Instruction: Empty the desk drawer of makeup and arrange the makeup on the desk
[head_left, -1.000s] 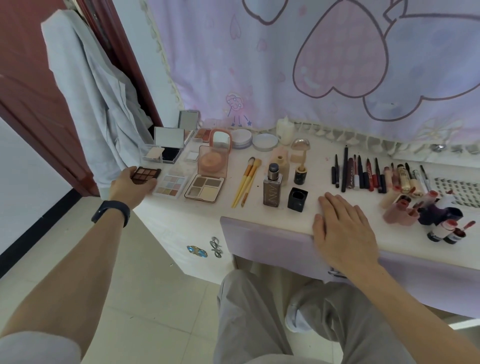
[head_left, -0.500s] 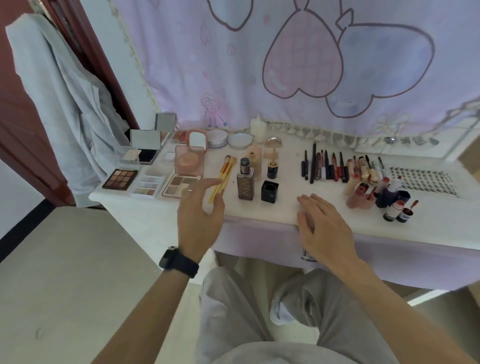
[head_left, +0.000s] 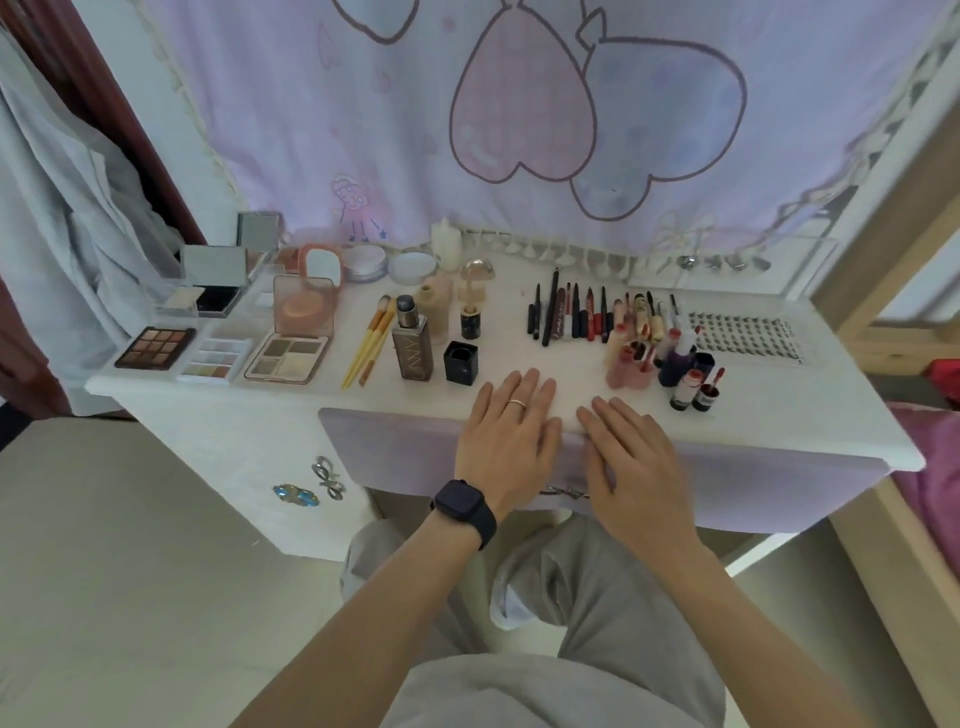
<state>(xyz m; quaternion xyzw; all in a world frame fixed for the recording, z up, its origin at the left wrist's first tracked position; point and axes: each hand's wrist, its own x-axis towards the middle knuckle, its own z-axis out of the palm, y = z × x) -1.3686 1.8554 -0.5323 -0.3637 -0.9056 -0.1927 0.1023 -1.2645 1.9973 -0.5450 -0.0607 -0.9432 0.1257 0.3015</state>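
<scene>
Both hands flat at the front edge of the counter (head_left: 545, 358), side by side, not touching. Left hand (head_left: 506, 431) has fingers (head_left: 530, 384) straight and together, holding nothing. Right hand (head_left: 631, 457) is the same: fingers straight, palm down, nothing held. Heels of both hands overlap the lilac drawer (head_left: 395, 452) front; the drawer looks closed, with its handle (head_left: 566, 491) showing between the wrists.

Makeup is all on the counter:
- 3 flat palettes on the left: dark nine-pan palette (head_left: 156, 347), pale palette (head_left: 215, 358), four-pan palette (head_left: 287, 358)
- 1 pink cushion compact (head_left: 306, 306), open with its mirror up
- 2 mirrored compacts (head_left: 215, 280) behind, also open
- 2 round jars (head_left: 365, 262) at the back
- 2 yellow brushes (head_left: 369, 343), lying side by side
- 1 brown foundation bottle (head_left: 413, 343), upright
- 1 black cap (head_left: 461, 362), just beside it
- 1 row of pencils (head_left: 571, 317), packed too tight to count
- 1 pink holder (head_left: 628, 364)
- 2 small red-topped bottles (head_left: 683, 389), near the right fingers
- 1 lash tray (head_left: 743, 338), far right

Around: heart-print curtain (head_left: 519, 104) behind the counter, grey garment (head_left: 62, 208) hanging left, dark watch (head_left: 462, 506) on the left wrist, ring (head_left: 517, 402) on the left hand. Black cap sits just beyond the left fingertips.
</scene>
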